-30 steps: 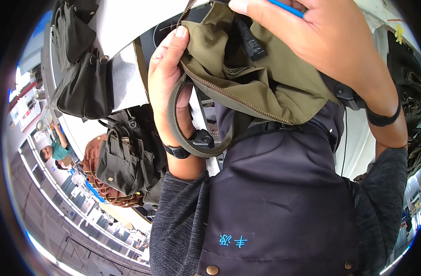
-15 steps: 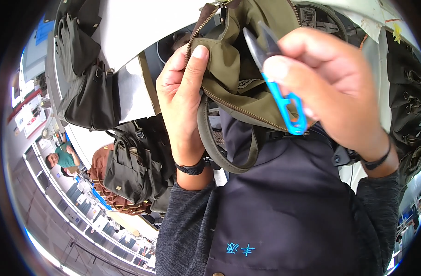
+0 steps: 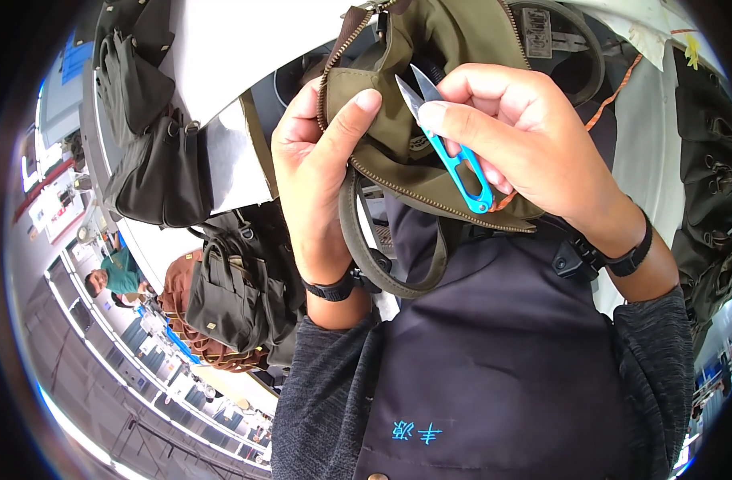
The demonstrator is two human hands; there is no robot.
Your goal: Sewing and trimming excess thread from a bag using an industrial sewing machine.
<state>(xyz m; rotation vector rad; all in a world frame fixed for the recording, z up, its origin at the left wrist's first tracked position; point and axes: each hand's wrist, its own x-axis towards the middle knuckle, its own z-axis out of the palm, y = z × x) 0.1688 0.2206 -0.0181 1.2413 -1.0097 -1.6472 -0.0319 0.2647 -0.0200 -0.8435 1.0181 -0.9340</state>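
An olive-green fabric bag (image 3: 478, 40) with its zipper undone lies before me, its mouth spread wide. My left hand (image 3: 326, 140) pinches the bag's left edge beside the brass zipper teeth (image 3: 398, 190), thumb on the inner fabric. Blue-handled thread snips (image 3: 462, 172) are held in my right hand (image 3: 514, 132); their two pointed blades are apart over the bag's opening, aimed up and left. An orange cord (image 3: 614, 96) passes behind the right hand and shows again by the snips' handle. A round olive strap handle (image 3: 354, 232) hangs from the bag's near side.
Dark green bags (image 3: 162, 172) are piled at the left, with a dark backpack (image 3: 230, 292) and brown bags (image 3: 182, 296) below. More dark bags (image 3: 706, 152) hang at the right. A white work surface (image 3: 246, 40) lies behind. A person (image 3: 118, 272) is far off at the left.
My right hand has moved left and slightly down with the snips, bringing the blade tips nearer my left thumb. More of the orange cord shows. My left hand stays on the bag's edge.
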